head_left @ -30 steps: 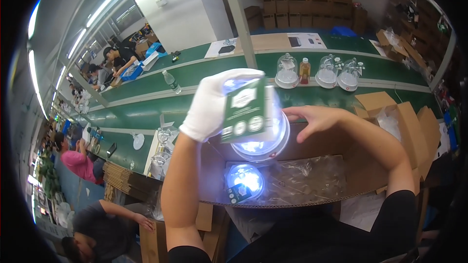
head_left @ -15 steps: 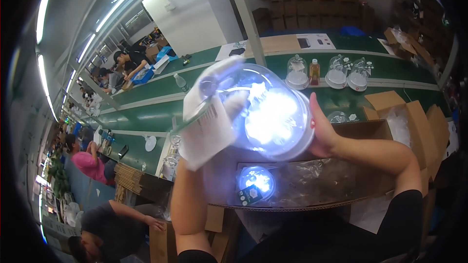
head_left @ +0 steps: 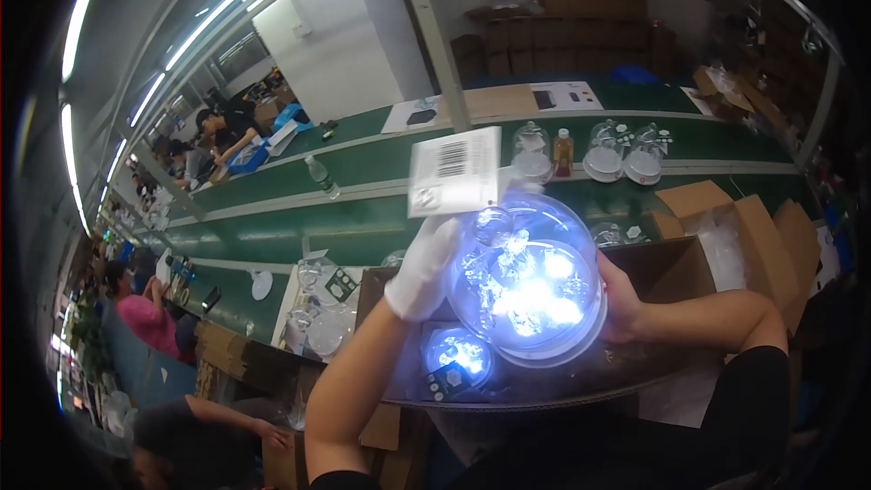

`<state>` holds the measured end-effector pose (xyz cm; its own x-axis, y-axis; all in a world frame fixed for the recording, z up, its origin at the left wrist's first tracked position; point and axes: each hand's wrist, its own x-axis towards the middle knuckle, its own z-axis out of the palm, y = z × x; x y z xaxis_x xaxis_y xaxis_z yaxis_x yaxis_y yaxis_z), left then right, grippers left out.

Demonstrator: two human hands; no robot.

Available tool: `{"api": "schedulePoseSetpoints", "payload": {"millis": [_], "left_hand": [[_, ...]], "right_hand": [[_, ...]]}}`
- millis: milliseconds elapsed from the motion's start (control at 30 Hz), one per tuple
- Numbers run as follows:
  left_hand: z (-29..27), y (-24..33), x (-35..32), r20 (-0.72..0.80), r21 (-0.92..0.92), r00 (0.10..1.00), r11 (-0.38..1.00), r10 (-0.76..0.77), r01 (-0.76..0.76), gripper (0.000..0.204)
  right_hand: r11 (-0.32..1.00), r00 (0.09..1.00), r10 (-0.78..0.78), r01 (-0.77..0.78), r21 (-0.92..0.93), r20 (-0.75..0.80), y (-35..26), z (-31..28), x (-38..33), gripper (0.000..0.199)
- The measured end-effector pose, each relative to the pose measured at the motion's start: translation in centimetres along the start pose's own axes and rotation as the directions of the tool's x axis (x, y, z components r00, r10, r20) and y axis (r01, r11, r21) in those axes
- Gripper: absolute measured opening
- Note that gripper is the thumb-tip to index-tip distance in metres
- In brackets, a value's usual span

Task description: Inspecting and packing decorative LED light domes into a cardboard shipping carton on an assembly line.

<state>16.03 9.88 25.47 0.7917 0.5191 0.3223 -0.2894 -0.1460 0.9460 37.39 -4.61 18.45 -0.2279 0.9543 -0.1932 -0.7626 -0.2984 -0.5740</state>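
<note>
Step looks like handling: gloved left hand (head_left: 425, 265) and bare right hand (head_left: 621, 301) both gripping lit dome (head_left: 531, 286) over carton (head_left: 679, 274). Next move calls for steady two-handed support.

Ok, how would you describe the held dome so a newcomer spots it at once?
Start at the big open carton before the person. Over it, a glowing dome is held between the gloved left hand and the bare right hand. Unlike the lower dome, also lit inside the carton, it is held up and looks bigger.
</note>
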Motion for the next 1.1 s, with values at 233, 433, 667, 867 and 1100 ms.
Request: {"api": "schedulePoseSetpoints", "payload": {"millis": [233,433,667,867,1100], "left_hand": [[6.0,-0.8,-3.9,-0.376,0.129,0.909,0.982,0.178,-0.139,0.105],[7.8,-1.9,-7.8,-0.406,0.735,0.851,0.673,0.333,0.087,0.071],[10.3,5.6,-2.2,0.414,0.876,0.830,-0.412,0.375,-0.251,0.041],[11.5,4.9,2.1,0.312,0.872,0.930,-0.446,0.194,-0.200,0.051],[12.2,1.0,0.3,0.619,0.710,0.784,-0.403,-0.033,-0.577,0.033]], "right_hand": [[1.000,0.999,-0.003,0.003,-0.010,-0.033,-0.1,-0.9,0.2,0.064],[0.991,0.982,-0.123,0.128,0.027,-0.141,-1.0,-0.8,-0.5,0.065],[0.985,0.976,-0.163,0.153,-0.075,-0.142,-0.4,0.2,-0.5,0.066],[0.990,0.980,-0.137,0.129,-0.065,-0.146,-0.6,-0.3,0.0,0.065],[0.984,0.960,-0.176,0.167,-0.059,-0.217,-1.3,0.3,0.0,0.064]]}}
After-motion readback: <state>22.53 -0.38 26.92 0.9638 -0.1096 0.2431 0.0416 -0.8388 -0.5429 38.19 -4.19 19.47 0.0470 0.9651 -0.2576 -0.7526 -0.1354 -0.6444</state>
